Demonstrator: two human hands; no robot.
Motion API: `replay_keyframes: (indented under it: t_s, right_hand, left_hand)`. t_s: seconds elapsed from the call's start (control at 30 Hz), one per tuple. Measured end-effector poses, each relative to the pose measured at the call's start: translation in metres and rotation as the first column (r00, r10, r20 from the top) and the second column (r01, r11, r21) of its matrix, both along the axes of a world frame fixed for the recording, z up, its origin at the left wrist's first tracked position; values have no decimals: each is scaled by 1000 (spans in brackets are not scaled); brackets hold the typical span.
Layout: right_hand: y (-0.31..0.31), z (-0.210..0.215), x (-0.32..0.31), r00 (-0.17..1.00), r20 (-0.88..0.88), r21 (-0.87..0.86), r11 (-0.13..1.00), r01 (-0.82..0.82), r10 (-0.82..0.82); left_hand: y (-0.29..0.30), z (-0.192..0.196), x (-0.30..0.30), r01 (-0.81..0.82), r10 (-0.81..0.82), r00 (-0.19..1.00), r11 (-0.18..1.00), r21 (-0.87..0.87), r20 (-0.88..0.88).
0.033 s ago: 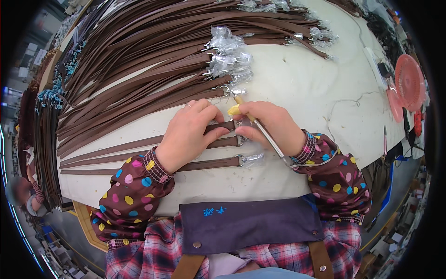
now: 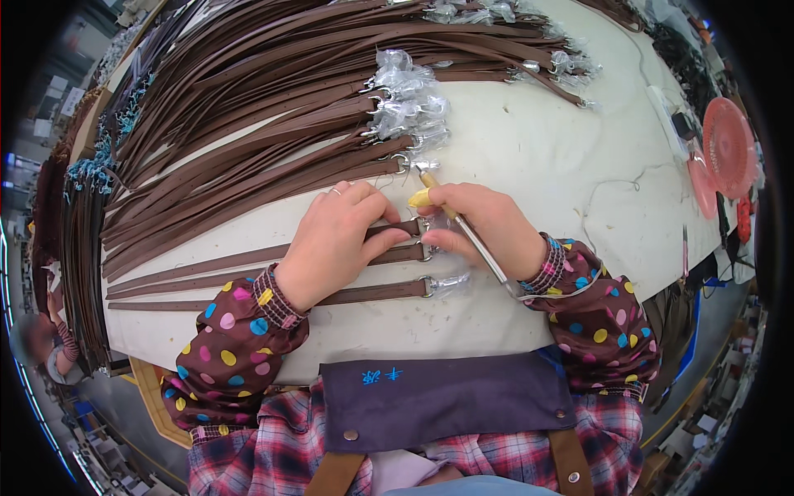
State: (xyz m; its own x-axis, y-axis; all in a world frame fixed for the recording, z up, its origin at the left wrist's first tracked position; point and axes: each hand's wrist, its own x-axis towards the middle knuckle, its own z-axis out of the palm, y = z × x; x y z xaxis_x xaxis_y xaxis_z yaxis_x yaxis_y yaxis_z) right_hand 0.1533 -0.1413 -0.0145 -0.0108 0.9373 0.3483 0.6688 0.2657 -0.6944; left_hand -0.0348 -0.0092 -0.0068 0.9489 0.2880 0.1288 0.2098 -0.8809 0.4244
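Observation:
My left hand (image 2: 331, 236) is closed on a dark brown leather strap (image 2: 404, 227), thumb and fingers near its metal-ringed end. In my right hand (image 2: 492, 227) is a slim corded pen-shaped tool (image 2: 475, 240), slanting with its thin tip pointing away from me. Its tip is close to the ring end of another strap (image 2: 379, 169). A yellow wrap (image 2: 420, 198) covers one right fingertip. My right thumb is beside the held strap's end, where clear plastic partly shows; whether it touches is hard to tell. Nearer me lie two more straps, one ending in a plastic-wrapped metal fitting (image 2: 447, 285).
A large pile of brown straps (image 2: 273, 91) with plastic-wrapped metal ends (image 2: 405, 95) covers the table's far left. The tool's thin cord (image 2: 589, 202) runs over the white tabletop (image 2: 529, 149). Pink plastic baskets (image 2: 729, 145) and a white power strip (image 2: 666, 120) are at the right.
Both hands have shifted very slightly. The same strap and pen-shaped tool stay in them.

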Motion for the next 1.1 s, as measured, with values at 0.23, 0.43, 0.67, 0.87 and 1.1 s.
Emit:
replay_keyframes:
  t_s: [0.23, 0.43, 0.67, 0.87, 1.1]
  right_hand:
    - [-12, -2, -8, 999, -50, -50, 999, -1, -2]
    - [-13, 11, -4, 996, 78, -63, 997, -37, 42]
    - [-9, 18, 16, 993, 38, 42, 993, 114, -115]
    - [-7, 9, 23, 986, 71, 46, 988, 149, -152]
    - [-2, 7, 26, 983, 68, 138, 977, 160, -171]
  left_hand:
    - [-41, 17, -27, 46, -38, 993, 996, 70, -111]
    - [-21, 27, -29, 97, -107, 993, 982, -165, -56]
    - [24, 5, 6, -171, 141, 983, 941, 292, 120]
    - [25, 2, 24, -248, 201, 964, 914, 320, 175]
    - [42, 0, 29, -225, 165, 957, 941, 251, 239]
